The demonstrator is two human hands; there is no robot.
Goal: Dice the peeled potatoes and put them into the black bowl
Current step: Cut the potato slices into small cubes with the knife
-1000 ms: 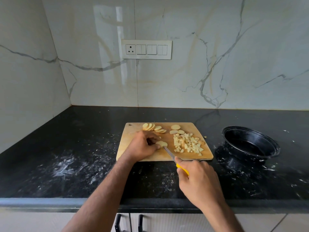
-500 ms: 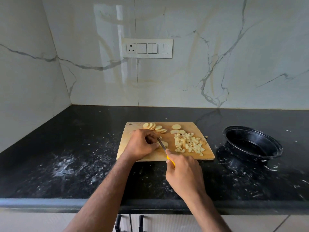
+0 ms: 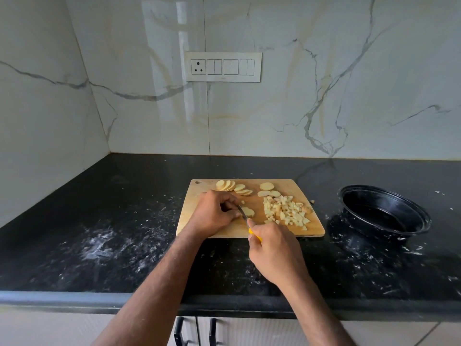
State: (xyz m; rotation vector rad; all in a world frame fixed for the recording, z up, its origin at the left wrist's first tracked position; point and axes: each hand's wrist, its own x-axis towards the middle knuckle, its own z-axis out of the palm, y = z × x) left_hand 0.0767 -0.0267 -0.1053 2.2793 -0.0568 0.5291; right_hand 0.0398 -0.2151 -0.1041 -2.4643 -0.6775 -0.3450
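Note:
A wooden cutting board [image 3: 309, 228] lies on the black counter. My left hand [image 3: 214, 213] presses down on a potato slice [image 3: 249, 212] near the board's middle. My right hand [image 3: 277, 253] grips a yellow-handled knife [image 3: 243, 213] whose blade rests across that slice. A pile of diced potato [image 3: 287, 211] sits on the board's right half. A row of round potato slices [image 3: 233, 187] lies along the far edge, with two more slices [image 3: 268, 189] beside it. The black bowl [image 3: 384, 213] stands to the right of the board, with nothing visible inside.
The black counter [image 3: 99, 233] carries white smears and specks at the left and around the bowl. Marble walls close the back and left sides. A switch plate [image 3: 223, 66] is on the back wall. Cabinet handles [image 3: 194, 332] show below the counter edge.
My right hand moved left and forward, bringing the knife blade from the board's front edge up onto the slice under my left hand.

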